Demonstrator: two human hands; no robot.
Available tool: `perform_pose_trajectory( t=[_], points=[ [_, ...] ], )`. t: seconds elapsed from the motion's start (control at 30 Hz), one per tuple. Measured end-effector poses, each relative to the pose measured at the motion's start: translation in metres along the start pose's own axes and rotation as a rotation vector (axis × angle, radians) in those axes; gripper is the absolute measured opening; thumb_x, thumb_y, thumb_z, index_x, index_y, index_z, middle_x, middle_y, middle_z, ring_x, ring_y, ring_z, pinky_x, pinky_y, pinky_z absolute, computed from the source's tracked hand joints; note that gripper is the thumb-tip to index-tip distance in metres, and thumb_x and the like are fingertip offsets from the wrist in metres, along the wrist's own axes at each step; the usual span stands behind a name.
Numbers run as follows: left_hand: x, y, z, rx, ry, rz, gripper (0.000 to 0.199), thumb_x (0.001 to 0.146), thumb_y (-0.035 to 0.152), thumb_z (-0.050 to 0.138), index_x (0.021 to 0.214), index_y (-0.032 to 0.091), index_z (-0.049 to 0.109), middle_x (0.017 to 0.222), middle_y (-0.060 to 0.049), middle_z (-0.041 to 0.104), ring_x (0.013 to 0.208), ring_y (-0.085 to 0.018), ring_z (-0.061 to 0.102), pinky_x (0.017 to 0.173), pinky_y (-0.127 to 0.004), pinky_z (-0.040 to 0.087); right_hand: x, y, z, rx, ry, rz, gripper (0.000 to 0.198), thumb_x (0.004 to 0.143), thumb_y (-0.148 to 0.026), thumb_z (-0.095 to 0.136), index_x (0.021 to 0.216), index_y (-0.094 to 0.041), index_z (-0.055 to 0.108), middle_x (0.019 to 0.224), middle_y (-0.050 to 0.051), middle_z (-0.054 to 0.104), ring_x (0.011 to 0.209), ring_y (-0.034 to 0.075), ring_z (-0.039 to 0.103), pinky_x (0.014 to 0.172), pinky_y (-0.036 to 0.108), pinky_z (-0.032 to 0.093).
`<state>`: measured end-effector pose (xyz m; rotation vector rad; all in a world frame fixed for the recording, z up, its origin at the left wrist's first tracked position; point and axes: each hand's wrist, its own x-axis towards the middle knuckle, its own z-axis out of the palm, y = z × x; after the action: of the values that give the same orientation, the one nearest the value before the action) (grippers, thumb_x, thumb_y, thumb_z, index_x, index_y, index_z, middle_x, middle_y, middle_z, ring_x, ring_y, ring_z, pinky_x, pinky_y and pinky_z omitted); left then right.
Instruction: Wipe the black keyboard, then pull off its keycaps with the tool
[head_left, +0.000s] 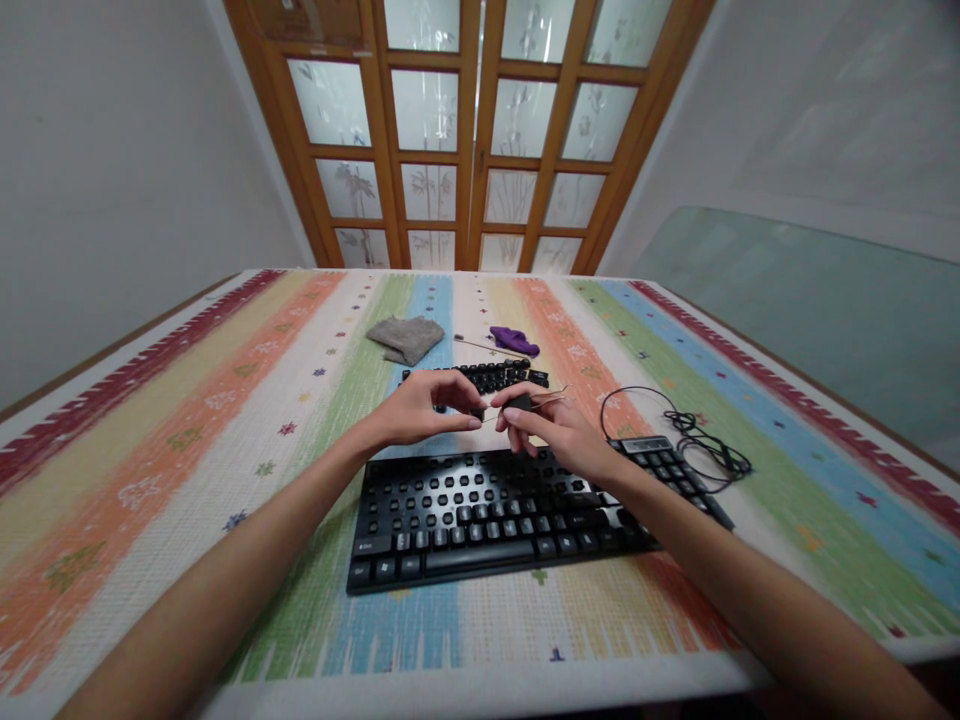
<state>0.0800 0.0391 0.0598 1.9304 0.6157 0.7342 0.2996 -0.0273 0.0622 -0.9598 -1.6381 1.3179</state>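
Note:
Above the keyboard, the fingertips of my two hands nearly meet. My left hand [431, 408] pinches a small dark piece between thumb and fingers, which looks like a keycap [478, 413]. My right hand [551, 425] is closed on a small black-handled tool [517, 402]. Thin metal wires stick out from it on the right, and it looks like a wire keycap puller. Below lies a black keyboard [480, 555]. Its upper rows on the left and middle show bare key posts, while lower rows and the number pad still carry caps.
Loose black keycaps [499, 376] lie grouped behind my hands. Farther back are a grey cloth [406, 339], a thin brush-like stick [487, 346] and a purple cloth [514, 341]. The keyboard's coiled cable [705, 440] rests at right on the striped tablecloth [300, 480].

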Motion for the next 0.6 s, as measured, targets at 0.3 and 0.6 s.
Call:
perform_pose_trajectory(
  t=[0.3,0.6],
  points=[
    [0.0,-0.008,0.004,-0.253,-0.055,-0.125,0.033,0.071,0.03,0.083,0.095,0.013,0.068,0.093,-0.006,0.073,0.086,-0.016,0.067,0.081,-0.031,0.052,-0.003,-0.004,0.003,-0.049,-0.021,-0.038,0.02,0.092,-0.035,0.059,0.105,-0.02,0.058,0.084,0.001,0.063,0.06,0.01,0.057,0.05,0.023,0.042],
    [0.005,-0.004,0.022,-0.445,-0.003,-0.164,0.029,0.065,0.024,0.086,0.084,0.014,0.066,0.08,-0.001,0.071,0.076,-0.014,0.066,0.082,-0.032,0.051,-0.008,-0.006,0.003,-0.126,-0.033,-0.089,0.017,0.095,-0.031,0.055,0.104,-0.018,0.061,0.068,-0.002,0.058,0.061,0.011,0.056,0.054,0.024,0.042]
  ],
)
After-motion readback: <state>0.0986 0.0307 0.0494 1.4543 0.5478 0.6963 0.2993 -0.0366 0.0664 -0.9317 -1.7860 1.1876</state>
